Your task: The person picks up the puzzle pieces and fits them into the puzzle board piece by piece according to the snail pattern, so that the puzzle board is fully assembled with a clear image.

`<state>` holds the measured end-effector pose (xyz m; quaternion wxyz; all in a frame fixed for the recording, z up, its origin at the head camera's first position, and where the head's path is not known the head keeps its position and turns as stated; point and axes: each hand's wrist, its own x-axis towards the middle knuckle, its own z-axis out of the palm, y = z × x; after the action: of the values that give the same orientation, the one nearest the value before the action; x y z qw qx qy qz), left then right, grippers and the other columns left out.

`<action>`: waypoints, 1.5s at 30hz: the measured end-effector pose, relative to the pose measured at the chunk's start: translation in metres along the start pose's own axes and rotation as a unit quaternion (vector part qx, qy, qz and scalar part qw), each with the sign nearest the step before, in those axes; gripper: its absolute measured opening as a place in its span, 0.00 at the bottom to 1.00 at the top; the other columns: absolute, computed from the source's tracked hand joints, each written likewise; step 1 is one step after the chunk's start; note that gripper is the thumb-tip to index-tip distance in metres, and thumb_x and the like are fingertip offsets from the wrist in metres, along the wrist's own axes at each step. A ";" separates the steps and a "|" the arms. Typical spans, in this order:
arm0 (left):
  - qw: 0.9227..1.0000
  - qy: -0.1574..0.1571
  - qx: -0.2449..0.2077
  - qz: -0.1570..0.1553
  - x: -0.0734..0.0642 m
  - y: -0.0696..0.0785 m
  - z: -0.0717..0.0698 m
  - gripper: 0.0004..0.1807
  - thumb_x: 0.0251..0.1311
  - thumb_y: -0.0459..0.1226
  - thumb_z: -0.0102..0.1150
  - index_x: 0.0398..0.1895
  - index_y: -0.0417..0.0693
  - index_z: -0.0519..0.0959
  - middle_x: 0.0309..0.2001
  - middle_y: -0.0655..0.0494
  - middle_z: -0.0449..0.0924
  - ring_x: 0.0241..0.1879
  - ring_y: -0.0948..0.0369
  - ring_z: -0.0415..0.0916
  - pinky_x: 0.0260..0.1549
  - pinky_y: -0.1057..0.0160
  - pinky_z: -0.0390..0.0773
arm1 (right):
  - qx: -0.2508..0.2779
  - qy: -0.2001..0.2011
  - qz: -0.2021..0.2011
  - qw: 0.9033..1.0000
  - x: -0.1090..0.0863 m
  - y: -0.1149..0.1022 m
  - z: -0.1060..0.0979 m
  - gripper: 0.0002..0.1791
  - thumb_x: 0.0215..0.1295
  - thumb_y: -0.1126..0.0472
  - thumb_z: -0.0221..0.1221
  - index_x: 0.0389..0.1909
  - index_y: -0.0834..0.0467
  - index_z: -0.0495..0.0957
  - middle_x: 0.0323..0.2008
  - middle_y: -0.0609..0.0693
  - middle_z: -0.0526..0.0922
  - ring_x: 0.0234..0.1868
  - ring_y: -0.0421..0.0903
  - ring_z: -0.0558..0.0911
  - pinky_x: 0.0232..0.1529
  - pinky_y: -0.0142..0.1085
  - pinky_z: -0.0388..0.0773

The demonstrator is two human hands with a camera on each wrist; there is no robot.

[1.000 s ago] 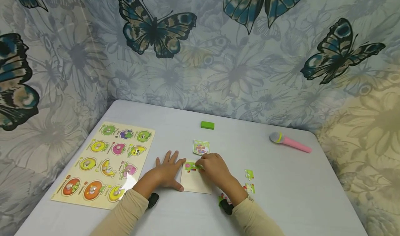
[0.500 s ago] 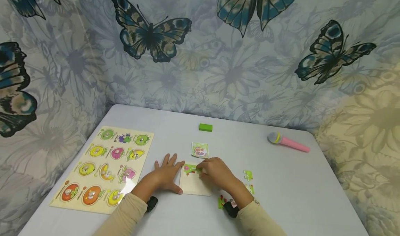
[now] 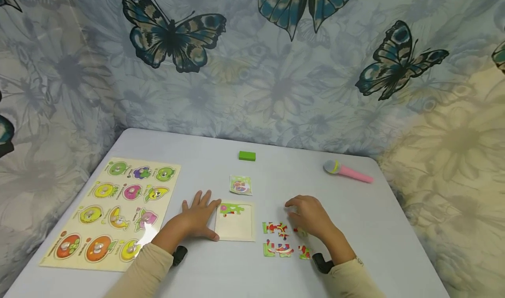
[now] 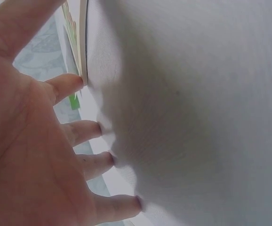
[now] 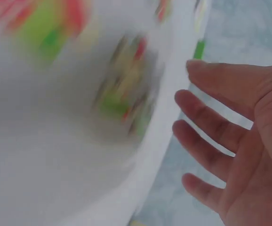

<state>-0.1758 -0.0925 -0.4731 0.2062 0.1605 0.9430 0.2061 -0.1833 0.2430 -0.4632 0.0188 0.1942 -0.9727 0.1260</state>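
Note:
My left hand (image 3: 194, 220) lies with fingers spread at the left side of a small square puzzle tray (image 3: 236, 228). In the left wrist view its index fingertip (image 4: 75, 82) touches the tray's edge, and the other fingertips rest on the table. Joined green puzzle pieces (image 3: 232, 209) lie along the tray's top edge, from the left corner. My right hand (image 3: 313, 217) hovers to the right of the tray, fingers loosely bent and holding nothing. Below it are several loose puzzle pieces (image 3: 278, 248) in green and red, one partly hidden by the hand.
A large board of fruit pictures (image 3: 114, 214) lies on the left. Behind the tray are a small picture card (image 3: 240, 185) and a green block (image 3: 247, 156). A pink toy microphone (image 3: 349, 171) lies at the back right of the white table (image 3: 355, 228).
My right hand has left the tray's top edge and moved right, over the loose pieces. More of those pieces show now. The left hand keeps its place at the tray.

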 end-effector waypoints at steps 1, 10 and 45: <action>1.000 0.000 -0.003 -0.002 -0.001 -0.001 -0.001 0.57 0.38 0.51 0.79 0.72 0.46 0.61 0.76 0.34 0.42 0.74 0.34 0.33 0.60 0.22 0.39 | -0.005 0.003 0.007 1.000 -0.002 0.005 0.000 0.11 0.53 0.65 0.69 0.39 0.56 0.86 0.41 0.49 0.86 0.47 0.52 0.83 0.54 0.51 0.74; 1.000 0.004 -0.004 0.002 0.000 -0.005 -0.001 0.57 0.37 0.51 0.79 0.72 0.46 0.60 0.76 0.34 0.42 0.74 0.34 0.32 0.59 0.22 0.38 | -0.034 -0.012 0.040 0.999 -0.015 0.028 0.004 0.09 0.53 0.65 0.68 0.38 0.56 0.86 0.41 0.51 0.86 0.48 0.53 0.82 0.54 0.53 0.75; 1.000 0.000 -0.004 0.005 0.003 -0.004 0.000 0.57 0.38 0.51 0.78 0.73 0.47 0.60 0.76 0.35 0.42 0.74 0.35 0.32 0.60 0.23 0.38 | -0.043 0.011 -0.040 0.998 0.010 -0.029 0.003 0.12 0.50 0.64 0.72 0.37 0.53 0.85 0.43 0.48 0.85 0.51 0.52 0.80 0.63 0.61 0.64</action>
<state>-0.1793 -0.0953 -0.4757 0.2054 0.1638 0.9415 0.2109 -0.1818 0.2126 -0.4584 0.0431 0.2306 -0.9684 0.0850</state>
